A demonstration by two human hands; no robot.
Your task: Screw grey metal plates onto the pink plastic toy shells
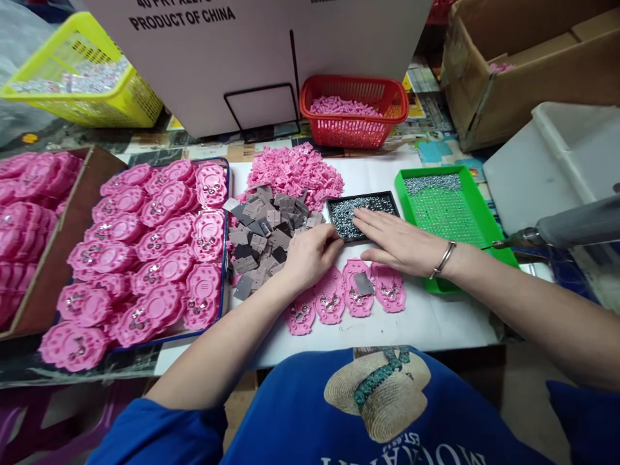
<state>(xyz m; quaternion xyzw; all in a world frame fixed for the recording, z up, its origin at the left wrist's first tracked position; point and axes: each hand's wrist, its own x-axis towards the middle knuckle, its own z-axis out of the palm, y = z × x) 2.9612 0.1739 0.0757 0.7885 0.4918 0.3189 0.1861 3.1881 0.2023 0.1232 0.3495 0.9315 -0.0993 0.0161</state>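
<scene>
My right hand [392, 239] lies flat, fingers stretched out, its fingertips on the small screws [346, 216] in a black tray [394, 205]. At that tray's near left corner is my left hand [314, 253], its fingers curled together; what they hold, if anything, is hidden. Below both hands several pink oval plastic plates [330, 303] lie in a row, with shiny metal pieces on them. A grey flat piece [363, 284] rests on one plate. Beside my left hand spreads a heap of grey flat pieces [264, 226], with small pink parts [295, 169] piled behind.
Stacked pink plates fill a blue-rimmed tray [227, 226] and a cardboard box [53, 252] at left. A green tray [484, 213] with screws stands right, near an electric screwdriver [571, 223]. Behind are a red basket [353, 132], a yellow basket [104, 106] and a carton [527, 84].
</scene>
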